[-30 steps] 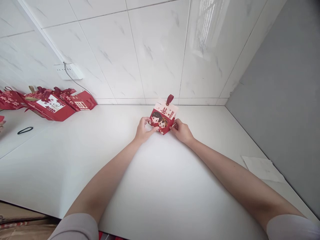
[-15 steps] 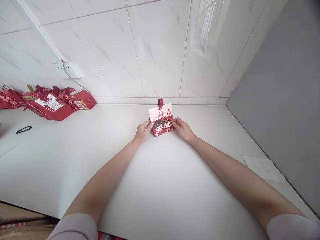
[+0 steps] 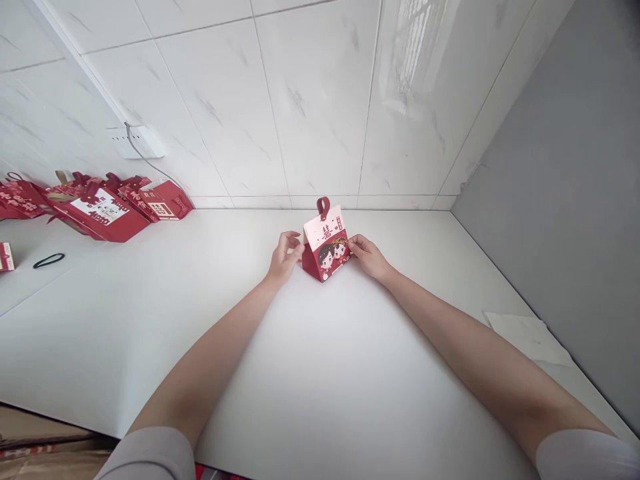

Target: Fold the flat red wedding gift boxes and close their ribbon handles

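A small red and pink gift box (image 3: 327, 245) with two cartoon faces on its front stands upright on the white table (image 3: 320, 373). A dark red strap loop (image 3: 323, 208) rises from its top edge, and its plain red left side faces partly toward me. My right hand (image 3: 369, 257) pinches the box's right edge between thumb and fingers. On the other side, my left hand (image 3: 286, 256) is open, fingers apart and curved, with the thumb tip close to the box's left edge; I cannot tell whether it touches.
Several red gift boxes (image 3: 117, 223) stand by the tiled wall at the left. A black loop (image 3: 49, 261) lies nearer, beside a partly visible red and white thing (image 3: 6, 257). White paper (image 3: 527, 337) lies by the grey panel (image 3: 565, 173) on the right. A wall socket (image 3: 135, 143) holds a cable.
The gift box has turned, so its left side now shows. My left hand has loosened and its fingers have spread. A red and white thing has appeared at the left edge.
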The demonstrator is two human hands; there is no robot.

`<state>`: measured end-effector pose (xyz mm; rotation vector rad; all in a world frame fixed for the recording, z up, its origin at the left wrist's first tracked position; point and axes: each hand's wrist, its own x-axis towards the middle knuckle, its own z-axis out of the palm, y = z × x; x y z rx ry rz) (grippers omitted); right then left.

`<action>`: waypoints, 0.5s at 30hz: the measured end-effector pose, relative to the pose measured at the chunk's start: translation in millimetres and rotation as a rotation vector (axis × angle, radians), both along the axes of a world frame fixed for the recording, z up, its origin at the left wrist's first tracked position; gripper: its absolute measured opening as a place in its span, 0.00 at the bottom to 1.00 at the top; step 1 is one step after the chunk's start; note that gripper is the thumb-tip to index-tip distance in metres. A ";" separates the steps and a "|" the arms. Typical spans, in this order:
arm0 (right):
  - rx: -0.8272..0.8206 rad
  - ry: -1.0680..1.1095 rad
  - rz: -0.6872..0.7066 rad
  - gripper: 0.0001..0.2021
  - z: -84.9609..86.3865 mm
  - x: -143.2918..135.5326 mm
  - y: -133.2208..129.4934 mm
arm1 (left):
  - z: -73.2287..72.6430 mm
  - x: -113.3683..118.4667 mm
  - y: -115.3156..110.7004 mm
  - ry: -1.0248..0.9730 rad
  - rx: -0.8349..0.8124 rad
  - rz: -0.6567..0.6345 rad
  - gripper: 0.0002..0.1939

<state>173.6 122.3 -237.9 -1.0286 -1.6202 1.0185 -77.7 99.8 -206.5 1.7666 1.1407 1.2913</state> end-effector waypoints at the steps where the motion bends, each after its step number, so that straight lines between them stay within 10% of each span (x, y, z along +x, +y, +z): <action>1: 0.000 -0.002 0.002 0.19 1.8 -0.7 -1.8 | -1.6 0.8 1.2 0.030 0.015 -0.073 0.31; 7: 0.032 -0.037 0.066 0.19 17.9 -5.8 -24.2 | -6.5 10.9 -0.5 0.035 -0.039 -0.377 0.56; 11: 0.120 -0.158 0.367 0.38 26.7 -7.7 -37.3 | 0.8 11.8 -5.7 0.150 -0.072 -0.377 0.49; 15: 0.124 -0.209 0.334 0.45 27.3 -10.0 -39.7 | 6.2 12.4 -10.8 0.231 -0.013 -0.300 0.42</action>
